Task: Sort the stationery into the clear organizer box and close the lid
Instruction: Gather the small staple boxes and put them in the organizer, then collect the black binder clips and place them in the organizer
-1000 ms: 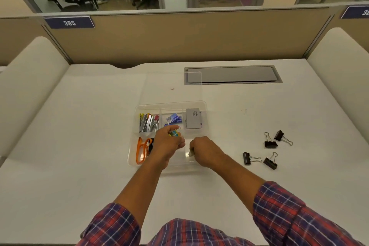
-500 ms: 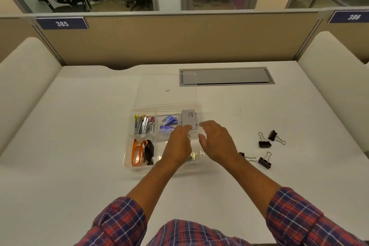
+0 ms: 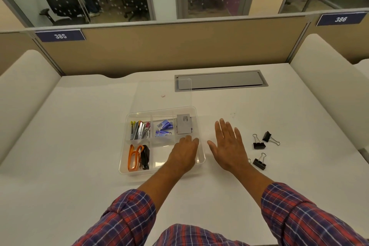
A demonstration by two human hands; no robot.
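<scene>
Organizer box [image 3: 201, 163] sat mid-desk, lid [image 3: 162, 94] flat behind it. Half a second earlier both hands hovered over it; now the right hand [image 3: 227, 146], fingers spread, had swung out right of the box toward the binder clips [image 3: 259, 144], so clips looked next. Left hand [image 3: 184, 153] lay loosely curled over the front-right compartment, holding nothing visible. Desk right of the box was open; its edge was well apart.

White desk [image 3: 83, 146] with grey cable hatch [image 3: 220, 82], partition labels 385 [image 3: 60, 35] and 386 [image 3: 340, 19]
</scene>
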